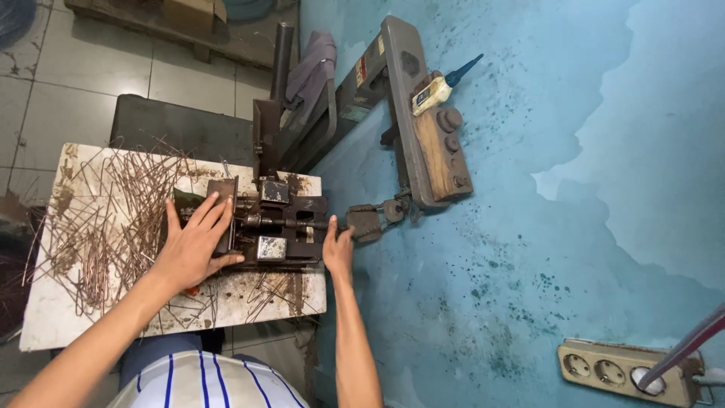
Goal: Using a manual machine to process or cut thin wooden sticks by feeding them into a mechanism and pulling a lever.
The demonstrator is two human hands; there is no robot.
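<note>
A dark, rusty bench press tool (pixel 283 219) sits on a worn white table (pixel 53 317). My left hand (pixel 192 242) lies flat with fingers spread on the tool's left side, over a dark plate. My right hand (pixel 338 249) rests at the tool's right end, fingers curled by the rod and linkage (pixel 370 219) that joins a long metal lever arm (pixel 411 106). Whether it grips the rod I cannot tell. A heap of thin bent wire pieces (pixel 113 219) covers the table left of my left hand.
A turquoise stained wall (pixel 566 227) fills the right side. A wooden block (pixel 438 155) with bolts is fixed to the lever frame, with a small oil bottle (pixel 438 89) on top. A socket strip (pixel 627 370) hangs low right. Grey cloth (pixel 310 64) drapes behind the tool.
</note>
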